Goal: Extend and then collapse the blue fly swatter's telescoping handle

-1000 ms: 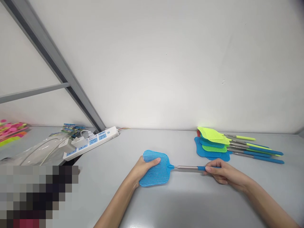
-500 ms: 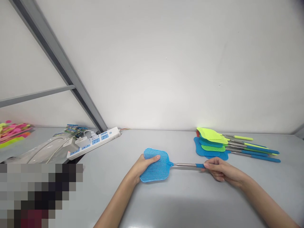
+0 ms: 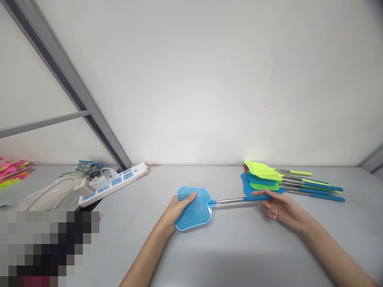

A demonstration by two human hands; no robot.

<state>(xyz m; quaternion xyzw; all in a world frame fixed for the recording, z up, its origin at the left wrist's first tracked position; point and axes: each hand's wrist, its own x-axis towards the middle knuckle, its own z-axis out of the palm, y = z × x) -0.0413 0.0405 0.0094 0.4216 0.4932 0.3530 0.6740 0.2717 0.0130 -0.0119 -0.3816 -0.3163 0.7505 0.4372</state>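
Note:
A blue fly swatter (image 3: pixel 196 209) with a perforated head, a metal shaft and a blue grip is held level above the table. My left hand (image 3: pixel 176 210) grips the left side of its head, thumb on top and the other fingers hidden behind. At the far end, my right hand (image 3: pixel 283 209) holds the blue grip between thumb and fingers, with the lower fingers curled. Just behind that hand lies a pile of fly swatters (image 3: pixel 263 170), yellow-green, green and blue, their handles pointing right.
A white power strip (image 3: pixel 115 183) with plugs in it lies at the back left. Beyond it are clear plastic bags (image 3: pixel 49 189) and pink and yellow items (image 3: pixel 13 171). A grey metal frame post (image 3: pixel 74 83) slants along the white wall (image 3: pixel 203 87) behind the grey table (image 3: pixel 215 255).
My right hand's fingers have shifted on the grip, and the handle end has risen slightly. My left hand still holds the head. The whole view has shifted a little.

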